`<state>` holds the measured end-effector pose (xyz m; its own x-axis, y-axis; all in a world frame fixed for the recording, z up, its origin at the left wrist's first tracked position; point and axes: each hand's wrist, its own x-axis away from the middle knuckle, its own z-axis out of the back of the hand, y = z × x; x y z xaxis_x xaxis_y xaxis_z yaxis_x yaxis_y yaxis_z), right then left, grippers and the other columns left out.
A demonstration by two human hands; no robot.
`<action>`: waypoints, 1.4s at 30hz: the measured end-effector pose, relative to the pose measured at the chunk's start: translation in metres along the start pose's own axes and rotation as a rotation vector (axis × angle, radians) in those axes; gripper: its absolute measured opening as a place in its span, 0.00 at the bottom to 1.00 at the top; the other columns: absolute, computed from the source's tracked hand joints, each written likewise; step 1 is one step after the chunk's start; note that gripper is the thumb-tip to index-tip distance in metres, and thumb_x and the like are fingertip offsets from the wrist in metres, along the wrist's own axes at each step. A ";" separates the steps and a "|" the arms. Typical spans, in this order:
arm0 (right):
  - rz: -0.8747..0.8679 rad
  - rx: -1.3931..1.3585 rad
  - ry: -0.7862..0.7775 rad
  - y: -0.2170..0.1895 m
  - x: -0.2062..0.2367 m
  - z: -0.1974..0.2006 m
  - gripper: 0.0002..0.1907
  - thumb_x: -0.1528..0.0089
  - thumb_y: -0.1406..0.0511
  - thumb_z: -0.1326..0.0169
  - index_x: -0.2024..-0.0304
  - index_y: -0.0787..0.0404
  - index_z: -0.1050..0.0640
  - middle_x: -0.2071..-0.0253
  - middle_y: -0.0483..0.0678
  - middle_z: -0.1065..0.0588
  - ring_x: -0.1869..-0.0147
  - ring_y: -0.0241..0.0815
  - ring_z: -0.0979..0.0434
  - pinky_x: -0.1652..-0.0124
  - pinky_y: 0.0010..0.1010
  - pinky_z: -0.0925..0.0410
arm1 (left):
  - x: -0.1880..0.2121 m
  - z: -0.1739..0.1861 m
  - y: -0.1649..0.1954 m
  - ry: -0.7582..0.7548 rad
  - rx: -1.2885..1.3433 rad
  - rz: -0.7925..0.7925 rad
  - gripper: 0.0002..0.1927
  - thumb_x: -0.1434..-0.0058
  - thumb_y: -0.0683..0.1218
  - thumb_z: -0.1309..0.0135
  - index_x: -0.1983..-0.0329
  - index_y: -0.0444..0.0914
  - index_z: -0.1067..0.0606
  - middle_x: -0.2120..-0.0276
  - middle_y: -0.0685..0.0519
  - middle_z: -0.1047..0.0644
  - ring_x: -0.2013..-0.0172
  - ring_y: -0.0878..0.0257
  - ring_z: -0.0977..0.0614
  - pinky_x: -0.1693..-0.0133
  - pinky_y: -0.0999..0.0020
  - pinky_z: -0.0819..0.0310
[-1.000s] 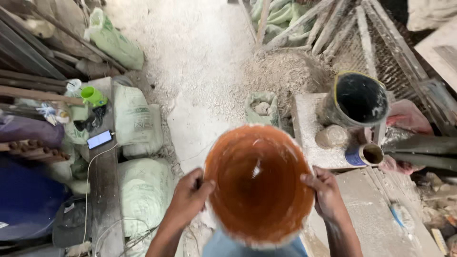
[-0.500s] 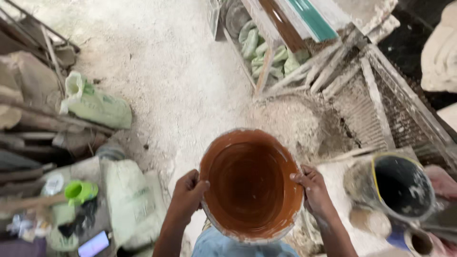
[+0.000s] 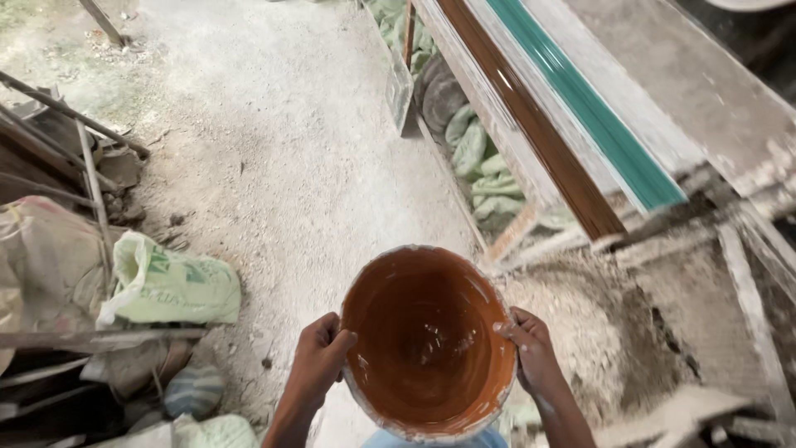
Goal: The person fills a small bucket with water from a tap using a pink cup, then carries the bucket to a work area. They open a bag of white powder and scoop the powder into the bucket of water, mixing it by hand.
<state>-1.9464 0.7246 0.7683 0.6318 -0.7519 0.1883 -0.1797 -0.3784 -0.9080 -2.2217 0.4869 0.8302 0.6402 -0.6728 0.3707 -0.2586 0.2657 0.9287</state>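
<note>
Both hands clamp the rim of an orange bucket (image 3: 427,344) low in the middle of the view: the left hand (image 3: 322,357) at its 9 o'clock, the right hand (image 3: 531,353) at 3 o'clock. A pale green sack (image 3: 170,286) lies on the floor at the bucket's 9 o'clock, a sand heap (image 3: 597,332) at 3 o'clock.

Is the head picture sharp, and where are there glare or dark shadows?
Head view: mostly sharp; soft daylight on the dusty floor; faint wet glints inside the orange bucket held by left hand and right hand; deep shadow at top right; edges look slightly stretched.
</note>
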 end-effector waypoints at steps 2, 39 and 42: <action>-0.023 -0.004 -0.021 -0.020 -0.072 -0.020 0.05 0.39 0.71 0.43 0.70 0.65 0.26 0.74 0.45 0.25 0.75 0.31 0.30 0.71 0.26 0.33 | -0.060 0.003 0.025 0.029 0.020 0.022 0.11 0.43 0.40 0.47 0.79 0.37 0.35 0.86 0.55 0.34 0.88 0.68 0.36 0.86 0.69 0.41; -0.029 0.122 -0.186 -0.134 -1.317 -0.400 0.03 0.37 0.71 0.44 0.63 0.67 0.22 0.68 0.45 0.21 0.67 0.30 0.25 0.65 0.22 0.32 | -1.223 0.224 0.486 0.168 0.084 0.015 0.10 0.44 0.39 0.47 0.78 0.38 0.34 0.84 0.58 0.35 0.85 0.70 0.38 0.84 0.70 0.44; -0.058 0.256 -0.139 -0.161 -1.439 -0.421 0.04 0.41 0.70 0.46 0.66 0.63 0.21 0.71 0.45 0.21 0.71 0.32 0.24 0.69 0.24 0.31 | -1.327 0.226 0.535 0.202 0.086 -0.010 0.11 0.43 0.40 0.46 0.78 0.37 0.35 0.84 0.58 0.36 0.85 0.70 0.38 0.85 0.70 0.43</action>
<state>-3.1438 1.6399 0.8011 0.7361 -0.6448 0.2059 0.0448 -0.2571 -0.9654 -3.3730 1.3653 0.8340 0.7727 -0.5208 0.3629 -0.3067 0.1942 0.9318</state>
